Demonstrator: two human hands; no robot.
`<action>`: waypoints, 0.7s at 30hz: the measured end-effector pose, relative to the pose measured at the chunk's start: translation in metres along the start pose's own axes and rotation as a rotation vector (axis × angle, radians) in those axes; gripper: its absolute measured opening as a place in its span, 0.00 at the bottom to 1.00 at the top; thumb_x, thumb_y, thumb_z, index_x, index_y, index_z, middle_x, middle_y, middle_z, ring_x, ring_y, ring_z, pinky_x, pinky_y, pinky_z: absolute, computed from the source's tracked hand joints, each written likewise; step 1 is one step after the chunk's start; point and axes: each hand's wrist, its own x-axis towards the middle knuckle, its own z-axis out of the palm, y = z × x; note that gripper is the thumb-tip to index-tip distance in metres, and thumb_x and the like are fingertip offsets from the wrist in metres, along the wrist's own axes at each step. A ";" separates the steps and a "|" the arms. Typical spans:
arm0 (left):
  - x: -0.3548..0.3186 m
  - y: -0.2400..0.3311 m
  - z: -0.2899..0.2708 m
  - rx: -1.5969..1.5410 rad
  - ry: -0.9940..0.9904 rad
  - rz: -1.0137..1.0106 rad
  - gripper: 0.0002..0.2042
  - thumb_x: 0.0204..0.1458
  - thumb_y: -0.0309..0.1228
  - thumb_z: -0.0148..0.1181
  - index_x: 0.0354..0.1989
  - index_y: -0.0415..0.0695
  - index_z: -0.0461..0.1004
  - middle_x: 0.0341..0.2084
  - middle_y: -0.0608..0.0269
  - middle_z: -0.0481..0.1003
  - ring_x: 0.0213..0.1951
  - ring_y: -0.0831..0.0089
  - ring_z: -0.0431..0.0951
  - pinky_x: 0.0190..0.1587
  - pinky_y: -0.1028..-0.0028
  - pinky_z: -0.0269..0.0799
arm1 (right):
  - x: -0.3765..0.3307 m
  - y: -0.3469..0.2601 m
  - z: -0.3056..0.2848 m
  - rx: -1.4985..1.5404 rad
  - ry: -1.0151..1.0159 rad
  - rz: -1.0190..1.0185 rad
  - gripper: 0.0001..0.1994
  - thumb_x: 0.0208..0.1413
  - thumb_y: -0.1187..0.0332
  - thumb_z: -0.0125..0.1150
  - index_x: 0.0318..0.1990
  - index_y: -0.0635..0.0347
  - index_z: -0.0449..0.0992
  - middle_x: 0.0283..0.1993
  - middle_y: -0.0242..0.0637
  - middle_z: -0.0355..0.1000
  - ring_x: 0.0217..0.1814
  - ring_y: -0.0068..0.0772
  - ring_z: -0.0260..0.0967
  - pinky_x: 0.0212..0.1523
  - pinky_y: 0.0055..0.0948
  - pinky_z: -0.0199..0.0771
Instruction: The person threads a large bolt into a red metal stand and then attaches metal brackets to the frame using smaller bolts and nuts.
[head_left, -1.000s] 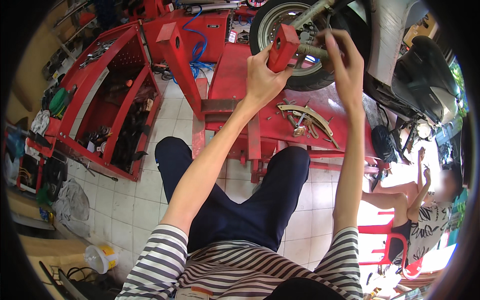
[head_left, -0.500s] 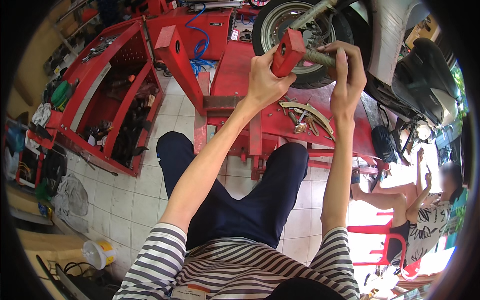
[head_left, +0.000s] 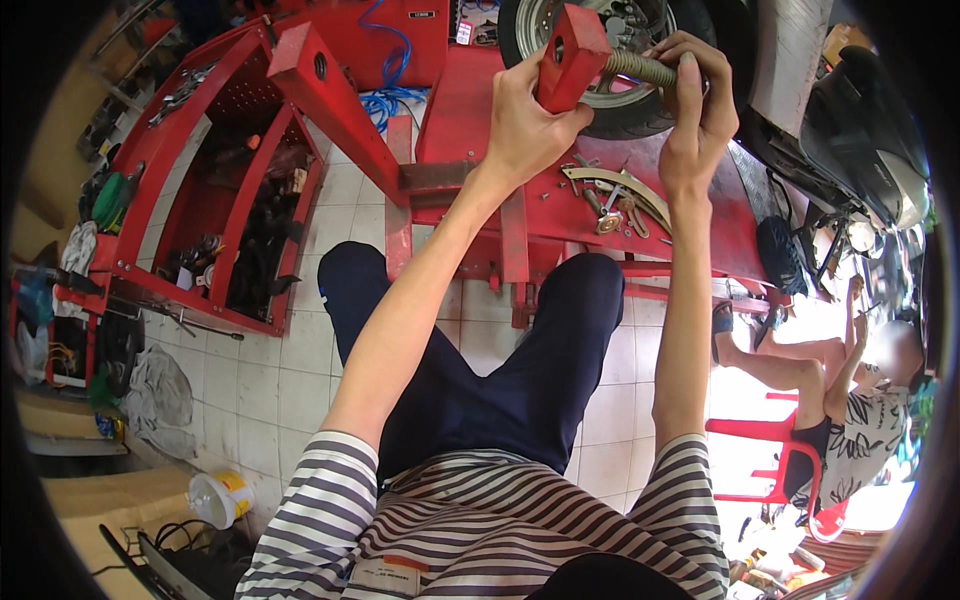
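My left hand (head_left: 528,125) is closed round a red square metal upright (head_left: 575,58) with a round hole in its face. A thick threaded rod (head_left: 638,68) sticks out from the upright's right side. The fingers of my right hand (head_left: 697,115) are curled round the rod's far end, partly hiding it. Just behind both hands are a motorcycle wheel's tyre (head_left: 516,32) and a red work platform (head_left: 450,115). Small metal parts lie on the platform below the rod, among them a curved beige piece (head_left: 640,190) and a round metal part (head_left: 608,222).
A second red upright (head_left: 335,110) stands left of my left arm. Farther left is a red tool cabinet (head_left: 195,285) with open compartments. A blue hose (head_left: 392,100) lies coiled behind. A white bucket (head_left: 218,498) stands lower left. Another person sits on a red chair (head_left: 760,450) at right.
The view has shifted, so the platform and wheel sit higher in the picture. My left hand keeps its hold on the upright; my right fingers have changed position slightly round the rod's end.
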 end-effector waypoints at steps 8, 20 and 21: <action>0.001 -0.015 0.004 -0.043 0.049 0.119 0.20 0.34 0.24 0.62 0.41 0.34 0.73 0.23 0.55 0.78 0.24 0.68 0.79 0.30 0.73 0.71 | 0.000 0.001 0.027 0.006 0.233 0.127 0.20 0.70 0.58 0.35 0.38 0.66 0.71 0.33 0.37 0.71 0.25 0.19 0.63 0.22 0.18 0.60; -0.002 -0.011 -0.003 0.046 -0.046 0.095 0.20 0.35 0.22 0.65 0.41 0.34 0.73 0.24 0.60 0.76 0.26 0.80 0.75 0.30 0.78 0.70 | 0.031 -0.046 -0.008 -0.277 -0.248 0.731 0.23 0.69 0.56 0.40 0.39 0.70 0.73 0.34 0.42 0.73 0.33 0.27 0.71 0.38 0.24 0.73; -0.001 -0.012 -0.003 0.035 -0.040 0.128 0.20 0.35 0.22 0.65 0.41 0.34 0.73 0.24 0.61 0.76 0.25 0.80 0.75 0.30 0.78 0.69 | 0.031 -0.039 -0.007 -0.193 -0.206 0.561 0.23 0.69 0.56 0.38 0.41 0.71 0.72 0.36 0.44 0.72 0.34 0.28 0.71 0.39 0.24 0.73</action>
